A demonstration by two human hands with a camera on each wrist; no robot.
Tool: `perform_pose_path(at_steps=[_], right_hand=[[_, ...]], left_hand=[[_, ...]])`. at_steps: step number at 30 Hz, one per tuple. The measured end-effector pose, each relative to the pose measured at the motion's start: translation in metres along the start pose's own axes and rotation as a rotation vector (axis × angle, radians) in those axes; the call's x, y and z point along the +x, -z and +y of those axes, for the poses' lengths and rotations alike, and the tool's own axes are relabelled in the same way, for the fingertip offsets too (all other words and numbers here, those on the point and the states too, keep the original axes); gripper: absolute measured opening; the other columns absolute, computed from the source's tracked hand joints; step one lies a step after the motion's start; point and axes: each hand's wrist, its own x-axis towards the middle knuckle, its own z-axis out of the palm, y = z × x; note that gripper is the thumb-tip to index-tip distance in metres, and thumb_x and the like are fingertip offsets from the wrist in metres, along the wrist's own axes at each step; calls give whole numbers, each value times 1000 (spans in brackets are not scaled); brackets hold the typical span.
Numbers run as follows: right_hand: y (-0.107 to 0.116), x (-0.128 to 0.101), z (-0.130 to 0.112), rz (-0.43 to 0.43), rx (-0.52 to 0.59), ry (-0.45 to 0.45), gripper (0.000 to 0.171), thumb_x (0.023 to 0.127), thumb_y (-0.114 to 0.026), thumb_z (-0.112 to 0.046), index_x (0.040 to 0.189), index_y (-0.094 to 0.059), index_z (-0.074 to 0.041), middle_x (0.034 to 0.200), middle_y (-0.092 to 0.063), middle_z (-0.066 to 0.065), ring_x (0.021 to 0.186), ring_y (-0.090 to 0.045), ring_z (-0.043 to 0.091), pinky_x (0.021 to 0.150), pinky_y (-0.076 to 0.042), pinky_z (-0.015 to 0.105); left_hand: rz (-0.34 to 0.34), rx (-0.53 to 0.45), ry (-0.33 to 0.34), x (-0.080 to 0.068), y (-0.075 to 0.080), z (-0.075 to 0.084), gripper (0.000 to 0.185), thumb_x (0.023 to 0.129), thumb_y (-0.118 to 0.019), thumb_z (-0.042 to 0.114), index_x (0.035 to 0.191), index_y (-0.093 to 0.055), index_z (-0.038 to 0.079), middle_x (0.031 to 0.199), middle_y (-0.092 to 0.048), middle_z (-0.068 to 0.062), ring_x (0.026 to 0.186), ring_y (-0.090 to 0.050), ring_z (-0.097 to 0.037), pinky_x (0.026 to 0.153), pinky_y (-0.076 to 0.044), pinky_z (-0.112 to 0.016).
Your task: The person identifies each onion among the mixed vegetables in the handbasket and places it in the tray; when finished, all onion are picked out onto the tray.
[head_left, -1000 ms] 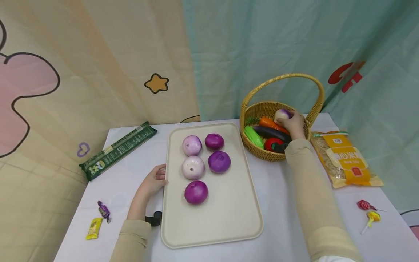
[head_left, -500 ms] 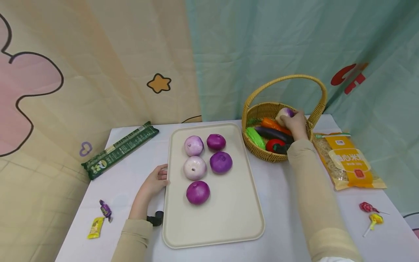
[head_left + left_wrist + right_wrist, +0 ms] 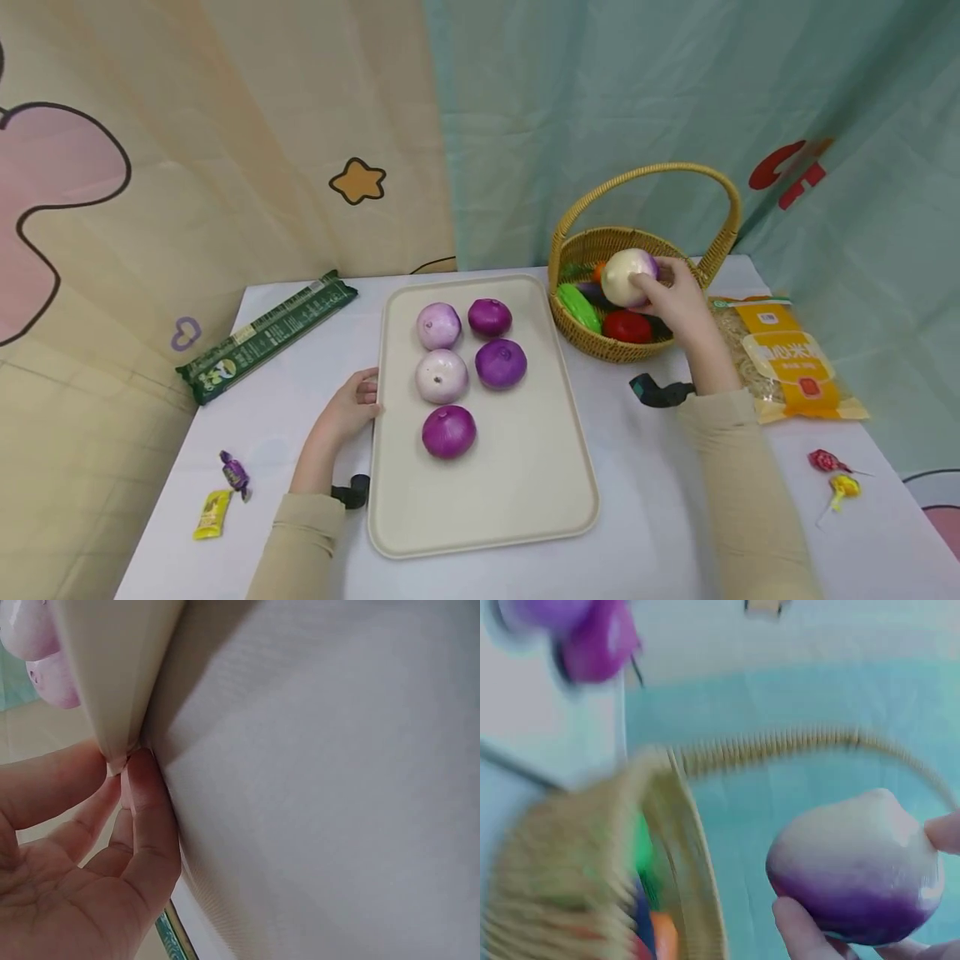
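Observation:
My right hand (image 3: 681,304) grips a white-and-purple turnip (image 3: 624,277) above the wicker basket (image 3: 615,348); fingers and thumb lie round its sides in the right wrist view. Below it in the basket are a green ridged vegetable (image 3: 578,307), a red one (image 3: 627,327), and parts of a dark purple and an orange one, half hidden by the turnip. My left hand (image 3: 349,410) pinches the left rim of the beige tray (image 3: 525,483), thumb on one face and fingers on the other in the left wrist view. Several purple and pale onions (image 3: 448,432) sit on the tray.
A tall handle (image 3: 652,170) arches over the basket. To its right lies a noodle bag (image 3: 795,358), with two lollipops (image 3: 832,475) nearer. Left of the tray are a long green packet (image 3: 266,337) and two wrapped candies (image 3: 225,492). Curtains stand behind the table.
My right hand has lifted the turnip from the back right of the basket, bringing it left and nearer. My left hand stays at the tray rim. The head view shifts slightly.

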Motion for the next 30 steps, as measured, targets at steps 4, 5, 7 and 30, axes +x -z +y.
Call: perform_pose_path(at_steps=[4,5,7,30], right_hand=[[-24,-31,16,-120,4,39,70,97,-53,-31,149,-25,6,147,-35,30,128,-43,38,78,-48,11],[-32,-38,21,-158,2,41,68,97,-54,-31,148,-27,6,146,-37,30,128,-44,38,81,-49,14],[-48,-50,33,-237,36,45,65,96,-55,-26,146,-30,7,143,-39,31,125,-46,39,88,-53,24],[-140,-75,82,-524,112,-24,60,94,-65,-21,142,-43,7,133,-56,28,111,-64,27,90,-57,37]], left_hand=[[2,-3,5,1,1,-1,64,92,-53,-5,151,-30,-1,133,-45,-26,121,-49,-38,103,-43,-49],[2,-1,7,2,1,-1,64,92,-53,-5,151,-30,-1,134,-45,-26,121,-49,-38,103,-44,-49],[-1,-1,9,2,1,-2,64,92,-53,-5,151,-30,-1,134,-45,-27,121,-50,-38,102,-44,-49],[-4,-13,6,2,0,0,64,92,-53,-4,151,-30,-1,135,-45,-27,124,-48,-40,105,-42,-51]])
